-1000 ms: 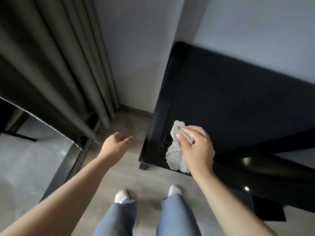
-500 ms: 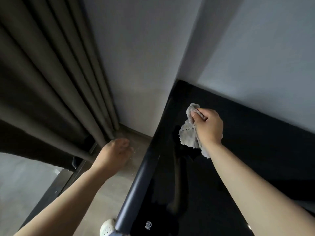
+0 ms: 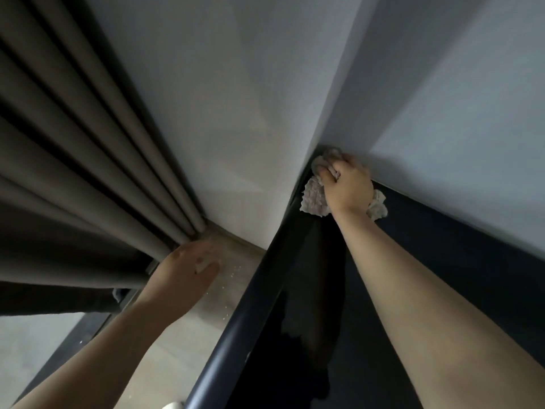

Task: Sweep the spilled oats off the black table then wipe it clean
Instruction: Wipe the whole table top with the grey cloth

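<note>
Right hand point(image 3: 346, 184): fingers curled tight round a crumpled pale grey cloth point(image 3: 314, 199), bunching it, knuckles up, pressing it down onto the glossy black table point(image 3: 442, 261). Cloth now sits in the table's far left corner, jammed where the top meets both walls; loose folds stick out either side of the wrist. Half a second ago the same hand and cloth were on the top well short of that corner; a second ago they were down at the near left corner. So the stroke has run up along the left edge to the back. Left hand point(image 3: 182, 276): off the table, past its left edge, over the floor, back of hand to the camera. Fingers smeared by motion; cannot tell whether slack or closed. It has stayed beside the table, now close up against the curtain foot. Small pale oat flakes point(image 3: 233, 271) lie scattered on the grey-brown floor point(image 3: 188, 349), between the left hand and the table's rounded left edge. Table top dark, shiny, with a dim reflection of the right forearm. Plain pale grey walls point(image 3: 236, 113) meet behind the corner. Heavy brown-grey pleated curtain point(image 3: 88, 172) hangs at left, reaching the floor. Tip of a white shoe point(image 3: 172, 405) at the bottom edge.
</note>
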`<act>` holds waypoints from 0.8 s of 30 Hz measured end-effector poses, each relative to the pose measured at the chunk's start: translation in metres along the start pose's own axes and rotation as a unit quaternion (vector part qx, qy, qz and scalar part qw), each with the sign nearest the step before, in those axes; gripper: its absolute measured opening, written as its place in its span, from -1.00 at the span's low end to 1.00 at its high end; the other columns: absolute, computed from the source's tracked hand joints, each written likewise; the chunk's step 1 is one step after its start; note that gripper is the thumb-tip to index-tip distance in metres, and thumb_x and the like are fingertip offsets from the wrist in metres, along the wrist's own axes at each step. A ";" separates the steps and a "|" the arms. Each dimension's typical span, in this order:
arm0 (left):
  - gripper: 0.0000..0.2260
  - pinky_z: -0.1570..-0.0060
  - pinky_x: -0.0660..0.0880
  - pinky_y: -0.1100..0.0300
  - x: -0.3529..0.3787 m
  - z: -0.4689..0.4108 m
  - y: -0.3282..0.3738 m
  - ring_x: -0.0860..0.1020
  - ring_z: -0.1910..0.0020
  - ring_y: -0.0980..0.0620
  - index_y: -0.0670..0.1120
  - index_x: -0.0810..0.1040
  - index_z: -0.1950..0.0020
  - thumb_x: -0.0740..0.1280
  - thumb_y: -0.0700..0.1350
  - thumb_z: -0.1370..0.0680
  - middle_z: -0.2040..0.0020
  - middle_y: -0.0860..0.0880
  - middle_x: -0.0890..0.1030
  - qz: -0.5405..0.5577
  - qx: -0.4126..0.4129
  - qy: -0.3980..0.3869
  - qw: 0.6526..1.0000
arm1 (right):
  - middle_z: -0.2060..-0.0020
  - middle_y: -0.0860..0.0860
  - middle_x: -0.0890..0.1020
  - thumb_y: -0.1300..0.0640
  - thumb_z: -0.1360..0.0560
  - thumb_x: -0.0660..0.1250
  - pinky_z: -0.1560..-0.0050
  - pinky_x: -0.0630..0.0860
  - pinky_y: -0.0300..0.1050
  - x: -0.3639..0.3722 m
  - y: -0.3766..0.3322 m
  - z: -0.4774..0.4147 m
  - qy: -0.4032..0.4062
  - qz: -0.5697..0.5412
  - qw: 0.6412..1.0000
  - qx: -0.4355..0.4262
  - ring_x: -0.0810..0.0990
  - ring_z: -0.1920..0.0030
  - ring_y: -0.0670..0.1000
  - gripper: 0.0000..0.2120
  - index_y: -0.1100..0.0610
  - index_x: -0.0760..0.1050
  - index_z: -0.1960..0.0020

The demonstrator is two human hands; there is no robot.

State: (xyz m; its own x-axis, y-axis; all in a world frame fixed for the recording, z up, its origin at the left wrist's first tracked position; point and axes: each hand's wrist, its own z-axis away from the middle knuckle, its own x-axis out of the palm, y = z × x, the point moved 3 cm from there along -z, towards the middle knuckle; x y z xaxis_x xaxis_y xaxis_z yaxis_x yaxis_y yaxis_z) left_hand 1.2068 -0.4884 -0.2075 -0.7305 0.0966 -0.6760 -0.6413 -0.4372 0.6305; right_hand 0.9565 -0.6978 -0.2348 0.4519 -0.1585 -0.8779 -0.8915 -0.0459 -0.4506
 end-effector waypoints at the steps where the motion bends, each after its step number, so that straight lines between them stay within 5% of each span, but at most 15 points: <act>1: -0.75 -0.14 0.50 0.01 0.001 -0.001 -0.003 0.57 -0.10 0.00 -0.01 0.57 -0.20 0.37 -0.09 -0.53 -0.11 0.01 0.61 0.003 -0.009 -0.002 1.000 | -0.21 -0.03 0.57 -0.06 -0.51 0.33 0.07 0.40 -0.12 0.000 0.000 0.004 -0.015 -0.010 1.000 -0.014 0.49 -0.15 0.12 -0.68 -0.01 0.57 -0.22; 5: -0.79 -0.11 0.51 -0.02 0.000 0.000 -0.005 0.58 -0.05 -0.05 -0.04 0.58 -0.17 0.35 -0.09 -0.54 -0.06 -0.04 0.63 0.015 -0.022 -0.016 1.000 | -0.19 -0.05 0.57 -0.02 -0.51 0.32 -0.14 0.46 -0.09 -0.014 -0.012 0.067 -0.056 -0.026 0.994 -0.095 0.48 -0.19 0.01 -0.73 0.04 0.61 -0.15; 11: -0.82 -0.05 0.53 0.03 -0.016 0.017 -0.007 0.58 -0.01 -0.02 -0.05 0.59 -0.11 0.35 -0.10 -0.53 -0.01 -0.01 0.63 0.015 -0.018 -0.033 0.999 | -0.13 -0.15 0.60 0.07 -0.49 0.39 -0.17 0.41 -0.27 -0.032 -0.046 0.161 -0.140 -0.123 0.972 -0.143 0.48 -0.15 -0.16 -0.79 0.01 0.64 -0.11; 15: -0.89 0.00 0.54 0.00 -0.025 0.032 -0.016 0.59 0.06 0.01 -0.07 0.58 -0.03 0.34 -0.11 -0.52 0.08 0.00 0.64 0.012 -0.019 -0.048 0.999 | -0.13 -0.06 0.62 0.08 -0.47 0.39 -0.13 0.47 -0.11 -0.034 -0.034 0.100 -0.046 -0.076 0.991 -0.096 0.53 -0.14 0.00 -0.78 0.04 0.63 -0.10; 18: -0.87 -0.01 0.54 0.00 -0.028 0.040 -0.026 0.60 0.05 0.05 -0.02 0.59 -0.02 0.33 -0.05 -0.51 0.09 0.05 0.65 0.014 -0.020 -0.043 0.999 | -0.19 -0.06 0.58 0.03 -0.50 0.35 -0.09 0.47 0.07 -0.017 -0.033 0.065 -0.055 -0.010 0.998 -0.023 0.49 -0.18 0.13 -0.76 0.02 0.60 -0.15; 21: -0.80 0.01 0.55 -0.01 -0.029 0.049 -0.037 0.61 0.06 0.01 -0.05 0.59 -0.03 0.31 0.01 -0.49 0.10 0.01 0.66 0.010 -0.028 -0.046 0.998 | -0.25 -0.02 0.52 0.05 -0.49 0.35 -0.07 0.44 0.09 -0.006 -0.052 0.104 -0.027 0.076 0.995 -0.053 0.46 -0.22 0.13 -0.77 0.03 0.57 -0.13; 24: -0.76 0.07 0.56 -0.01 -0.032 0.058 -0.045 0.61 0.12 -0.01 0.00 0.58 0.06 0.24 0.09 -0.42 0.15 0.02 0.64 0.003 -0.030 -0.055 0.998 | -0.27 -0.07 0.51 0.07 -0.49 0.35 -0.12 0.39 0.07 -0.007 -0.071 0.172 -0.029 0.050 0.994 -0.090 0.44 -0.25 0.07 -0.81 0.00 0.59 -0.10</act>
State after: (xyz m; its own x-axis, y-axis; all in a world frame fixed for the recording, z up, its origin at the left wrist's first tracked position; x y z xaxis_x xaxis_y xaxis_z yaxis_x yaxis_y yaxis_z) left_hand 1.2455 -0.4201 -0.1918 -0.7580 0.1904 -0.6238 -0.6239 -0.4904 0.6084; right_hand 1.0222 -0.5236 -0.2241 0.3574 -0.1137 -0.9270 -0.9208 -0.2087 -0.3294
